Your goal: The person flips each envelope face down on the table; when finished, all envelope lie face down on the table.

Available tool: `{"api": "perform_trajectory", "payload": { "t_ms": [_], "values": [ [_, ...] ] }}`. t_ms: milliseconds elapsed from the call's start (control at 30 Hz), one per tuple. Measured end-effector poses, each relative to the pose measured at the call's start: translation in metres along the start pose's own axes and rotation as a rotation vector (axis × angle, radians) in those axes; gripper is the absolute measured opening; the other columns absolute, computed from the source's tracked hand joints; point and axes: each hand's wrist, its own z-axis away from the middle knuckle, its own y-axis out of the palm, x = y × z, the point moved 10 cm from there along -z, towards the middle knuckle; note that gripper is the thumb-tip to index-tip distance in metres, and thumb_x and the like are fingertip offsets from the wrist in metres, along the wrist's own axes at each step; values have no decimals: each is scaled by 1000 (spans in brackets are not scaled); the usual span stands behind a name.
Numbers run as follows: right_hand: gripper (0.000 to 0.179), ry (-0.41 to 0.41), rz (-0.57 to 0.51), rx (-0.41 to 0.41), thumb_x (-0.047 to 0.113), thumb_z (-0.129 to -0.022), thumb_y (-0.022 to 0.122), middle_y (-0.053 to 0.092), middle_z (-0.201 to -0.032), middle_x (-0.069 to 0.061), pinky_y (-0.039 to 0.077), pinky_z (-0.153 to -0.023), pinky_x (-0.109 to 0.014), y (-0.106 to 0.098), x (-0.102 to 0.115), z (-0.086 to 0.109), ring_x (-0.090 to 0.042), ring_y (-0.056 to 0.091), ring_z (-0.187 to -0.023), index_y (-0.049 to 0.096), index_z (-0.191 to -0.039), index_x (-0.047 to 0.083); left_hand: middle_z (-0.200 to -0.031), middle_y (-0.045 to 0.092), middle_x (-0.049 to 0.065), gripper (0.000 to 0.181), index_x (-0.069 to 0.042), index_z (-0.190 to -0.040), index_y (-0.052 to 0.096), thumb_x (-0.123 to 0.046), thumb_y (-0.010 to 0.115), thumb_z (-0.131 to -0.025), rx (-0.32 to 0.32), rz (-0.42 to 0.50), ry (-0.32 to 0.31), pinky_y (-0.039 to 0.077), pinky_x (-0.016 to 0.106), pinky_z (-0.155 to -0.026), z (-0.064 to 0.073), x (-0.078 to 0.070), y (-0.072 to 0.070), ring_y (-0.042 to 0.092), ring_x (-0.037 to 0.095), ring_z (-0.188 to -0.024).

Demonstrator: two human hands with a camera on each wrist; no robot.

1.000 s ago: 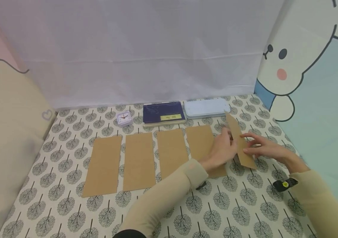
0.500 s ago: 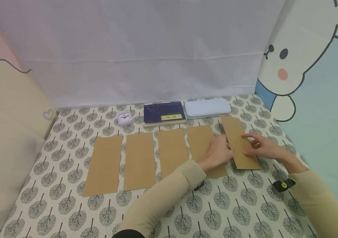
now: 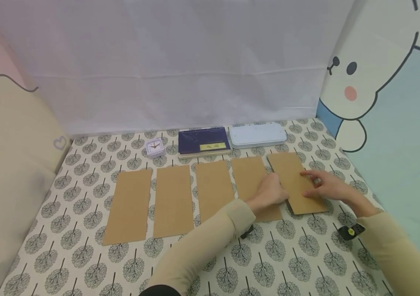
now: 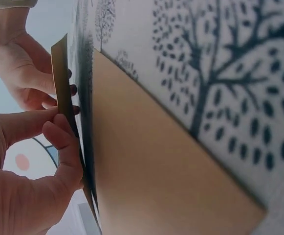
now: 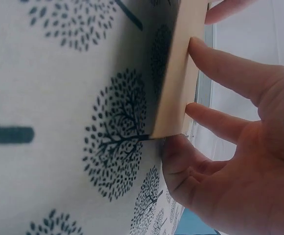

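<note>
A brown cardboard rectangle (image 3: 290,177) is held low over the patterned cloth, at the right end of a row of similar pieces. My left hand (image 3: 269,190) pinches its left edge between thumb and finger, as the left wrist view shows. On the right edge, my right hand (image 3: 326,185) grips it with fingertips on top and other fingers curled beneath. In the right wrist view, the cardboard rectangle (image 5: 178,83) is tilted, apart from the cloth at its near corner. Beneath my left wrist lies the neighbouring cardboard piece (image 3: 248,172), partly covered.
Further left, three more cardboard pieces lie flat: the leftmost piece (image 3: 128,205), a second piece (image 3: 173,201) and a third piece (image 3: 214,189). Behind them stand a small alarm clock (image 3: 155,147), a dark blue book (image 3: 203,140) and a pale blue case (image 3: 257,134).
The held cardboard rectangle has turned from steeply upright to nearly flat, and its far end has swung left and lower. My left hand has moved slightly left and down; the right has barely shifted.
</note>
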Motion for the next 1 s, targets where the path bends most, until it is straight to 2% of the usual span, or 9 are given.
{"api": "perform_trajectory", "payload": {
  "t_ms": [167,367,567,633,700,767,833,933,1000],
  "values": [
    [74,-19,33,-5,26,-80,78,47,-121,-33,49,-67,-36,2,1,-1,-27,58,-84,43,-136,-8,-47,45,-1,32,-10,-56,48,-3,77,-67,16,-54,1,36,23,-32,-2,3,4,40,11,-35],
    [71,-79,96,-27,24,-79,79,50,-120,-33,49,-66,-36,3,7,-2,-26,60,-83,46,-133,-9,-63,52,2,29,-9,-69,52,-7,81,-66,23,-94,11,43,24,-39,-4,5,5,48,13,-47],
    [71,-119,130,-44,23,-79,80,55,-114,-31,46,-58,-31,4,11,-4,-16,55,-67,46,-131,-12,-57,52,2,29,-10,-62,51,-6,79,-67,50,-110,18,41,23,-36,-5,6,6,45,12,-41],
    [71,-128,132,-51,22,-78,80,58,-108,-27,44,-55,-29,4,11,-4,-14,52,-61,47,-130,-12,-53,49,0,31,-10,-60,48,-6,78,-68,53,-109,29,39,23,-34,-6,5,6,43,11,-38],
    [70,-131,140,-56,21,-78,80,60,-96,-20,41,-51,-28,3,11,-4,-13,47,-55,47,-130,-12,-49,48,0,32,-11,-57,48,-6,78,-68,49,-114,39,37,22,-33,-6,5,5,41,11,-36],
    [70,-128,149,-58,22,-78,80,57,-82,-13,38,-49,-27,3,10,-4,-12,43,-52,47,-130,-11,-48,49,0,31,-11,-57,49,-7,78,-68,43,-117,47,37,22,-33,-7,4,5,40,10,-35],
    [70,-120,159,-60,23,-77,81,53,-76,-8,36,-49,-27,3,9,-5,-13,40,-51,48,-130,-10,-50,51,0,30,-10,-59,51,-7,79,-67,36,-123,48,38,22,-34,-6,4,4,42,10,-36],
    [73,-98,184,-64,27,-76,82,55,-86,-15,40,-55,-30,3,7,-4,-19,48,-63,48,-130,-8,-53,52,1,29,-10,-60,51,-8,79,-68,34,-119,39,39,22,-35,-7,4,4,44,11,-37],
    [75,-83,182,-61,28,-76,82,54,-103,-24,45,-61,-35,2,5,-3,-27,53,-76,47,-131,-9,-53,50,0,30,-10,-60,50,-10,79,-69,33,-124,26,39,22,-35,-7,5,4,43,11,-38]
  ]
}}
